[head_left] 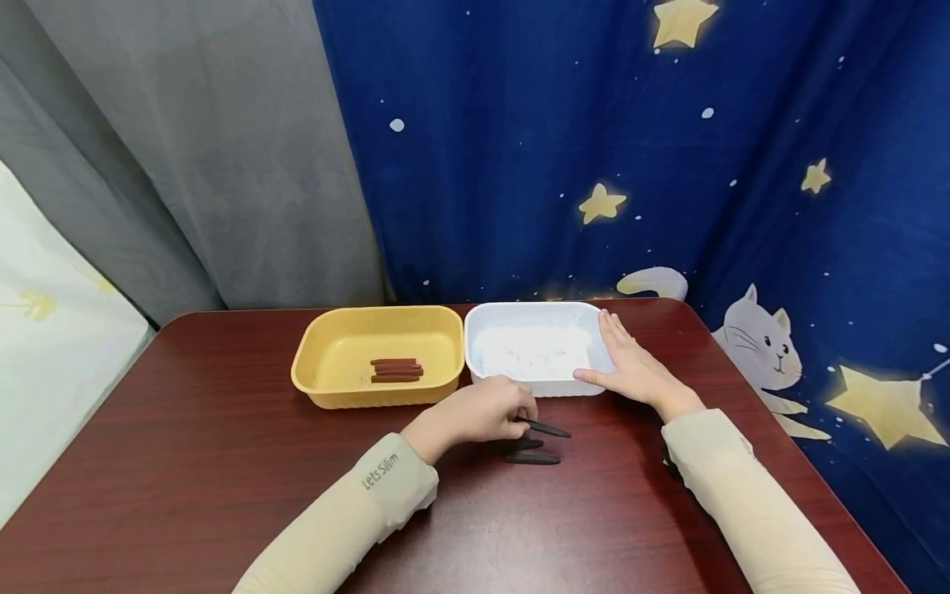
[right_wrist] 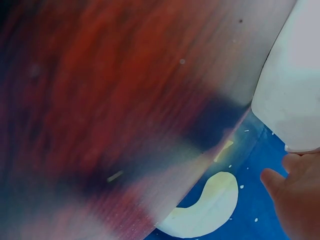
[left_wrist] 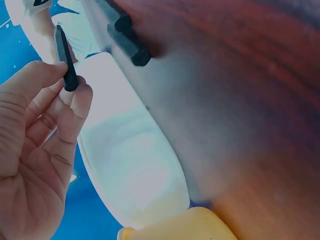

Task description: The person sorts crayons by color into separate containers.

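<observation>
Between the thumb and fingertips of my left hand [head_left: 482,410] is a black crayon [left_wrist: 66,60], a dark angular stick with a tapered end, held just above the table. Two more black crayons [head_left: 533,459] lie under and beside that hand, one partly behind its fingers. Just beyond stands a white plastic bin [head_left: 545,388], with small dark specks on its floor. My right hand [head_left: 640,371] rests on the right end of this bin, fingers straight along the rim and thumb at the front corner. In the right wrist view only part of that hand [right_wrist: 297,192] shows.
Left of the white bin, close against it, stands a yellow bin [head_left: 378,399] with several reddish-brown crayons [head_left: 397,370] lying side by side. Both bins sit near the back edge of the dark red wooden table [head_left: 185,462]. A blue starry curtain [head_left: 505,148] hangs behind.
</observation>
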Tool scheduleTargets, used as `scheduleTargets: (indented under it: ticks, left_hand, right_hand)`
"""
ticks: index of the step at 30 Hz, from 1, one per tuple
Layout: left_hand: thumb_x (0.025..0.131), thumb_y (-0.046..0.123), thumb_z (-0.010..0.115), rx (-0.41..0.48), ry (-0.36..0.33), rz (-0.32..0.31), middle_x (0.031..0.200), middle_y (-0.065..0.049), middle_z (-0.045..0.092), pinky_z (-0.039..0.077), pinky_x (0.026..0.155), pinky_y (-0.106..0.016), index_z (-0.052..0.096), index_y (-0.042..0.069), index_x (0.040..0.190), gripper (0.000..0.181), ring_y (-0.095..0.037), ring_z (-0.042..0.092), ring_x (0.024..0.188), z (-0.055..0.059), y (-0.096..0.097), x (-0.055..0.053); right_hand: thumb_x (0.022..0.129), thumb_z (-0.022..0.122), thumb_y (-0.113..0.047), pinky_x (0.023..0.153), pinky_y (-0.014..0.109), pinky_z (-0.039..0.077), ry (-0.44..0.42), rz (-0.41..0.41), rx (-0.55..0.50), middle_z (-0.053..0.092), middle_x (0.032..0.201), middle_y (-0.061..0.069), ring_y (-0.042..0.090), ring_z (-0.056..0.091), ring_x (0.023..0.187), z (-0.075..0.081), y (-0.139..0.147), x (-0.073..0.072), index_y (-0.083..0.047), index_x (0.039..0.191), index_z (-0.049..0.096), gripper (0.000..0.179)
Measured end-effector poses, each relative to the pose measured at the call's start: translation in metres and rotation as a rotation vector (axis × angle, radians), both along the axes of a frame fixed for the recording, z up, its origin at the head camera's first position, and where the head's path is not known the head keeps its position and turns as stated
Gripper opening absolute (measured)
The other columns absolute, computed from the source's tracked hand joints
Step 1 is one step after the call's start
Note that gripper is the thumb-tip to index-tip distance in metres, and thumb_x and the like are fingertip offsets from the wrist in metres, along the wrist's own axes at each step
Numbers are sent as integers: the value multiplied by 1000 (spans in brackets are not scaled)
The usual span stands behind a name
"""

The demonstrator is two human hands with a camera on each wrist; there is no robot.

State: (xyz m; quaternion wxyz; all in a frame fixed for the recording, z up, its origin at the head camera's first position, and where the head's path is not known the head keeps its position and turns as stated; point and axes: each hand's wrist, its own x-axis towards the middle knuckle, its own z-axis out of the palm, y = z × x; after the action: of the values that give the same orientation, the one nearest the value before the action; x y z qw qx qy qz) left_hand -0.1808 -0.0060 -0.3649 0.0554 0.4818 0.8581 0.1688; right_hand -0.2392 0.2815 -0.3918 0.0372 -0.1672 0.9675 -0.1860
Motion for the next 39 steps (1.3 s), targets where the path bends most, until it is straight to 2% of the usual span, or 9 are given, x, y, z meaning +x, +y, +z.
scheduleTargets:
  ticks: [13,16,20,23,30,35,39]
  left_hand:
    - [88,10,69,16,121,-23,86,0,69,49,72,-21,76,10,93,8,-9,57,74,18,-3,-19]
    - [87,8,69,43,153,-29,84,0,68,50,73,-23,76,9,91,8,-10,57,74,22,-3,-23]
    - [85,8,68,81,204,-28,82,-1,66,50,72,-25,75,9,89,8,-11,57,73,22,-2,-30]
    - [86,8,67,89,216,-10,82,0,65,49,71,-24,75,10,90,10,-10,55,72,20,-2,-35]
    - [86,8,67,115,187,22,86,-1,68,51,74,-24,76,9,94,12,-11,59,76,17,-2,-44]
    - [88,9,67,109,139,75,91,-1,70,51,75,-23,76,8,99,14,-12,61,78,16,-1,-53]
    - [88,8,67,100,128,114,92,-3,71,51,75,-23,76,8,100,15,-12,61,77,12,0,-61]
  right_hand:
    - [84,60,-71,123,58,14,-1,2,-6,-7,168,12,33,-3,156,1,0,0,-5,159,-6,120]
    - [84,60,-72,123,58,14,0,3,-11,-7,168,12,32,-2,156,1,-1,-1,-6,159,-5,120]
    - [84,60,-72,122,58,15,11,0,-9,-5,168,15,33,-2,156,1,0,-1,-5,159,-5,119]
    - [84,60,-71,122,59,15,15,-1,-11,-4,168,16,34,-1,156,-1,1,-1,-4,159,-4,119]
    - [84,59,-73,122,58,16,14,-2,-5,-4,168,16,33,-1,156,-3,-1,0,-5,159,-4,120]
    - [84,58,-74,122,58,15,7,-10,-9,-6,168,13,32,-2,156,-2,-2,2,-6,159,-5,120]
    - [84,59,-73,122,60,14,1,-14,-16,-7,168,12,33,-2,156,-1,-2,3,-7,159,-7,120]
